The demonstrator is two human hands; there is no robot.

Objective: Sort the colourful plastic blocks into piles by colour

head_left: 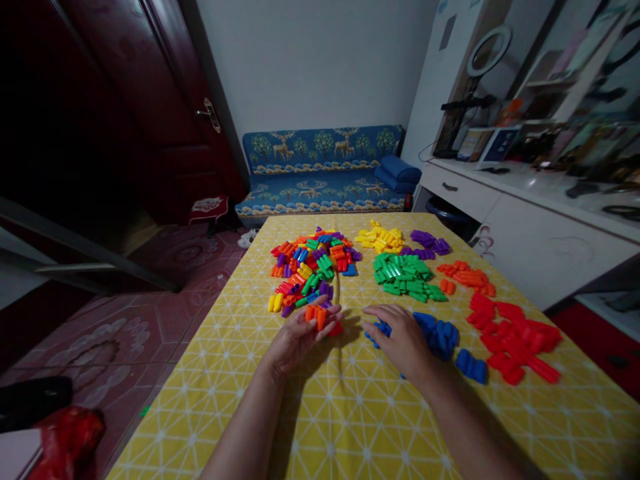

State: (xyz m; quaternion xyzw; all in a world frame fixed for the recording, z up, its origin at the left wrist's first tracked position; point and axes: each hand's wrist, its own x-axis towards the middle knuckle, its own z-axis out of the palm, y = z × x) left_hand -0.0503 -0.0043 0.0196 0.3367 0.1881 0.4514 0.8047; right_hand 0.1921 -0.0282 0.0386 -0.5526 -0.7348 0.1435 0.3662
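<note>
Resting just below frame centre, orange plastic tubes (315,316) are loosely held by the part-open left hand (296,339); judged light, stiff, best pinched along the sides. Right hand (404,339): half-curled at blue plastic tubes (381,329), hold undeterminable.

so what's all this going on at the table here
A person's left hand holds a few orange pieces. The right hand is over the blue pieces; whether it grips any is unclear. A mixed-colour pile lies beyond the left hand, while yellow, purple, green, orange and red groups lie separately toward the right.
</note>
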